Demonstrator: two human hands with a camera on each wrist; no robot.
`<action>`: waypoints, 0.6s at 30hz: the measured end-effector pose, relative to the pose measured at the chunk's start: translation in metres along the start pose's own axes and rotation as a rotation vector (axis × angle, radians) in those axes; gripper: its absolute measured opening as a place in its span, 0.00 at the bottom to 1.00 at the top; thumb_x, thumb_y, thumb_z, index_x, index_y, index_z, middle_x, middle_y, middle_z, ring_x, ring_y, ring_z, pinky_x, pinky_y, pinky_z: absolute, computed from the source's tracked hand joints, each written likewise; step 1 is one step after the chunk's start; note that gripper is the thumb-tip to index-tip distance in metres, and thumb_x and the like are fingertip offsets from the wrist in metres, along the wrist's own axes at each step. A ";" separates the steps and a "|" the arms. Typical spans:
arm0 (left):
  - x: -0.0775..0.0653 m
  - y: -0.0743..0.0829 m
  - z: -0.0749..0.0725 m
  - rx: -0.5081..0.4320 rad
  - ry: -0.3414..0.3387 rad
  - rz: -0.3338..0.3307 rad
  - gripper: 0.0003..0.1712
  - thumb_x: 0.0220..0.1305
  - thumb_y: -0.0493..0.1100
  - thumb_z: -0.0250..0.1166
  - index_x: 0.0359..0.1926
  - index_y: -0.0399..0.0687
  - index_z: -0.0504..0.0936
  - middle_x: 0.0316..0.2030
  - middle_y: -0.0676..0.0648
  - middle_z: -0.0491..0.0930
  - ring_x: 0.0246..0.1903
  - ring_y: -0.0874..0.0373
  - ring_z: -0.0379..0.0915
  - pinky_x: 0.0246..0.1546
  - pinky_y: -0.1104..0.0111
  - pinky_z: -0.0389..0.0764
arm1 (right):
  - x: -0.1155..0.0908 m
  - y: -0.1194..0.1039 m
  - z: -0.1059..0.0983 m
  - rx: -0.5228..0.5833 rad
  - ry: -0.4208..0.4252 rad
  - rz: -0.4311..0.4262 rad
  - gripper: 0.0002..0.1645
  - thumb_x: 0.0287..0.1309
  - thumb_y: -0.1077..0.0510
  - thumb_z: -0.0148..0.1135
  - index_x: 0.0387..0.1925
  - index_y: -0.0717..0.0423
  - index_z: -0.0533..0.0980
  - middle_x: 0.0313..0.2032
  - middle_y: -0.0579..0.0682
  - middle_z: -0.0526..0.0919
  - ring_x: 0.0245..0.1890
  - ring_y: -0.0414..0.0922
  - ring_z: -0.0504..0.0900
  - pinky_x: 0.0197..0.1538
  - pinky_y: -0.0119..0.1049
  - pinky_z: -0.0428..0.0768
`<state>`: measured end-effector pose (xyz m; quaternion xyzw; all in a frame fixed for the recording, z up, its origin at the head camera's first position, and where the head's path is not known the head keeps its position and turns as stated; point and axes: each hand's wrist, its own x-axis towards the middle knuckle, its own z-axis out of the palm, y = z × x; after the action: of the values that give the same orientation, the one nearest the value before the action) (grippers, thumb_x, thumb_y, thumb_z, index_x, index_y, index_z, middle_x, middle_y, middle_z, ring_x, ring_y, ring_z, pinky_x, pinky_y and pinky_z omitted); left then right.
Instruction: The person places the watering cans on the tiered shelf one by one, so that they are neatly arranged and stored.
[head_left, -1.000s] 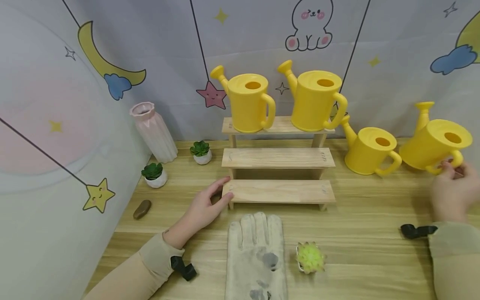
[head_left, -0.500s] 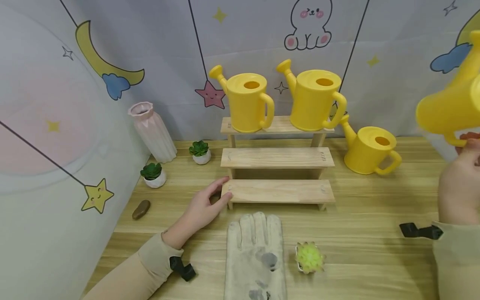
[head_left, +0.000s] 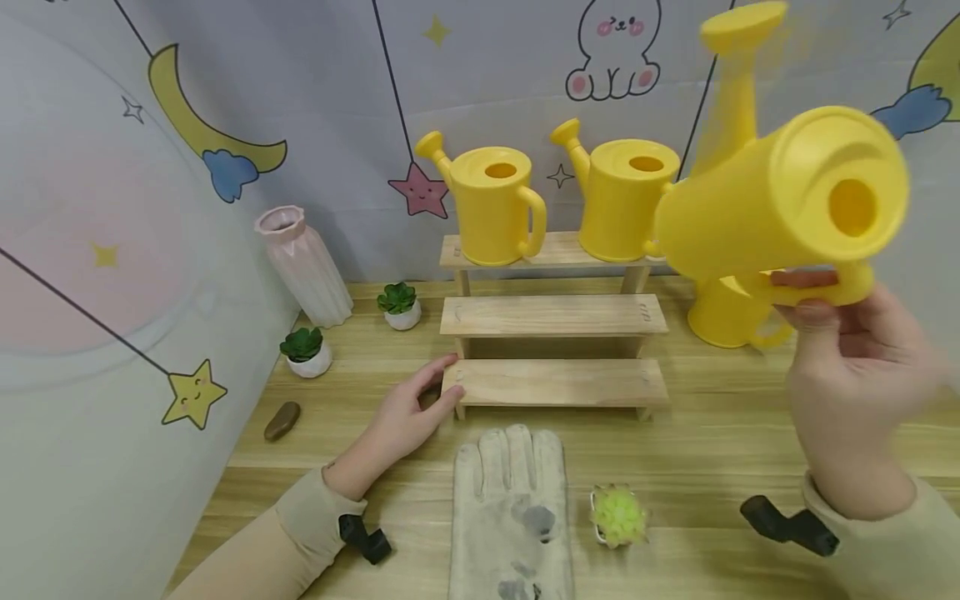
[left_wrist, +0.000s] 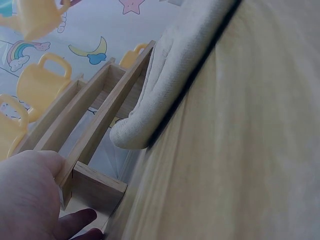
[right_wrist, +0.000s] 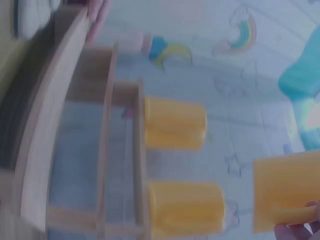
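In the head view, my right hand (head_left: pixel 855 400) grips the handle of a yellow watering can (head_left: pixel 735 208). It is raised and tilted, its filling hole facing me and its spout up. Behind it, partly hidden, another yellow watering can (head_left: pixel 716 315) sits on the table. My left hand (head_left: pixel 401 421) holds the left end of the lowest step of a three-tier wooden stand (head_left: pixel 555 382), thumb at the front edge. On the top tier stand two yellow watering cans, a smaller one (head_left: pixel 489 217) at left and a larger one (head_left: pixel 621 208) at right.
A grey-white glove (head_left: pixel 495 517) lies before the stand, with a light green succulent (head_left: pixel 619 515) to its right. At left are a pinkish vase (head_left: pixel 311 267), two dark green potted succulents (head_left: pixel 401 307) and a brown stone (head_left: pixel 282 421). A printed curtain (head_left: pixel 315 83) hangs behind.
My right hand has lifted the watering can off the table at the right and swung it left toward the stand, tilting it. My left hand has stayed in place.
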<state>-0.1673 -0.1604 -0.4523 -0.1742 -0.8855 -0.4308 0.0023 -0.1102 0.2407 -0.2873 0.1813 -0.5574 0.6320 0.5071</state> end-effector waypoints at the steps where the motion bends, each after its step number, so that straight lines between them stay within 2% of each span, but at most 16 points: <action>1: 0.000 0.000 0.000 0.001 -0.001 -0.001 0.33 0.71 0.66 0.60 0.73 0.70 0.69 0.70 0.56 0.74 0.66 0.57 0.75 0.69 0.52 0.74 | -0.004 -0.003 0.007 0.017 -0.033 -0.003 0.11 0.58 0.78 0.62 0.39 0.90 0.77 0.33 0.63 0.90 0.32 0.45 0.90 0.42 0.28 0.86; 3: 0.000 0.001 -0.001 0.003 -0.002 -0.003 0.33 0.71 0.66 0.60 0.73 0.70 0.69 0.70 0.55 0.74 0.66 0.56 0.75 0.69 0.52 0.74 | -0.012 -0.006 0.018 0.066 -0.103 0.007 0.14 0.55 0.79 0.64 0.42 0.90 0.77 0.34 0.61 0.91 0.31 0.42 0.90 0.40 0.26 0.85; 5: -0.001 0.001 -0.001 0.007 -0.001 -0.006 0.33 0.71 0.67 0.60 0.73 0.70 0.69 0.70 0.55 0.74 0.66 0.56 0.76 0.68 0.52 0.74 | -0.019 -0.006 0.028 0.134 -0.210 0.016 0.16 0.55 0.81 0.64 0.46 0.90 0.76 0.37 0.61 0.91 0.34 0.43 0.91 0.42 0.26 0.86; 9: -0.001 0.002 -0.001 0.013 -0.003 -0.004 0.33 0.71 0.67 0.60 0.73 0.70 0.69 0.70 0.55 0.74 0.66 0.56 0.76 0.68 0.52 0.74 | -0.030 -0.001 0.039 0.016 -0.417 0.051 0.18 0.55 0.78 0.67 0.48 0.83 0.79 0.40 0.54 0.92 0.35 0.38 0.89 0.38 0.21 0.82; 12: -0.001 0.003 -0.002 0.018 -0.001 0.001 0.33 0.71 0.66 0.60 0.73 0.69 0.69 0.70 0.55 0.74 0.66 0.55 0.76 0.68 0.52 0.75 | -0.038 0.006 0.046 -0.153 -0.536 0.077 0.19 0.54 0.77 0.69 0.49 0.72 0.83 0.40 0.50 0.91 0.29 0.32 0.83 0.28 0.21 0.74; 16: -0.001 0.004 -0.002 0.025 0.001 0.002 0.33 0.71 0.67 0.59 0.73 0.68 0.69 0.71 0.56 0.73 0.67 0.53 0.75 0.68 0.53 0.75 | -0.044 0.016 0.056 -0.238 -0.643 0.135 0.20 0.54 0.73 0.72 0.49 0.60 0.85 0.39 0.51 0.91 0.31 0.30 0.84 0.29 0.20 0.77; 18: -0.001 0.004 -0.002 0.029 0.001 0.002 0.33 0.71 0.67 0.59 0.73 0.69 0.69 0.71 0.57 0.72 0.67 0.53 0.75 0.69 0.53 0.74 | -0.046 0.022 0.061 -0.257 -0.682 0.169 0.18 0.55 0.71 0.72 0.48 0.58 0.86 0.39 0.52 0.91 0.36 0.30 0.87 0.34 0.22 0.82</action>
<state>-0.1658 -0.1602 -0.4483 -0.1748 -0.8914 -0.4182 0.0054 -0.1301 0.1689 -0.3165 0.2697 -0.7820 0.4997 0.2571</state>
